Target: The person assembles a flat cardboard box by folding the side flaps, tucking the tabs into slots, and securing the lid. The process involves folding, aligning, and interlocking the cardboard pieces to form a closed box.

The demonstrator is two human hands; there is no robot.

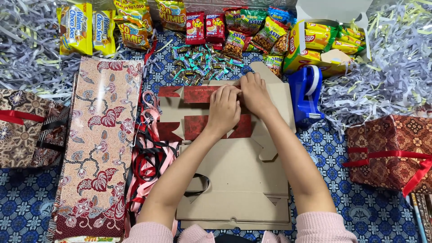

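Surface: blue patterned cloth (342, 157), shredded paper at its edges
Box: flat brown cardboard box (238, 180) at centre, red printed band across its top
Left hand (223, 110): fingers flat, pressing the band; holding nothing
Right hand (255, 92): fingers flat, pressing the box's top edge; touching left hand
Nearby: blue tape dispenser (307, 92) just right; ribbons (148, 153) left; snack packets (211, 27) behind

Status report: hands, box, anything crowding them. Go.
Left hand and right hand flat on cardboard box, pressing its red panel. Tape dispenser right, ribbons left, clear of hands.
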